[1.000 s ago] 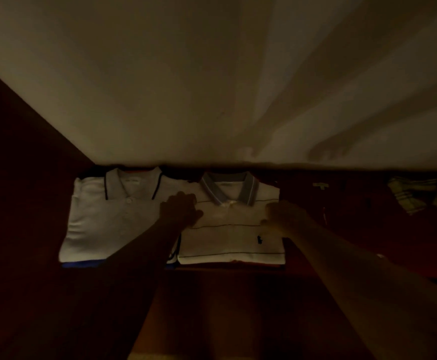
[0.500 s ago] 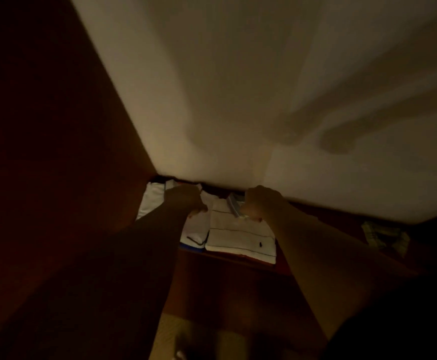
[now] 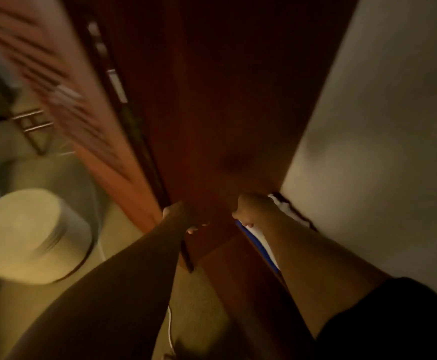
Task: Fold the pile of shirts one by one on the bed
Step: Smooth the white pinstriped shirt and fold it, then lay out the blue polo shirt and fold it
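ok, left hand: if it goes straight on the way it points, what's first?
Probably the dark wood panel right ahead of the left hand; nothing else shows in that line, though depth is unclear in this blur.

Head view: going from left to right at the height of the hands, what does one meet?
Round pale object → left hand → red-brown wooden panel → right hand, holding the folded shirts → pale wall.

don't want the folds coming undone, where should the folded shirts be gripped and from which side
Probably along the blue-edged underside of the folded shirts, coming from the open side away from the pale wall. The stack is flat and thin, so fingers underneath support every layer; the right hand curls there.
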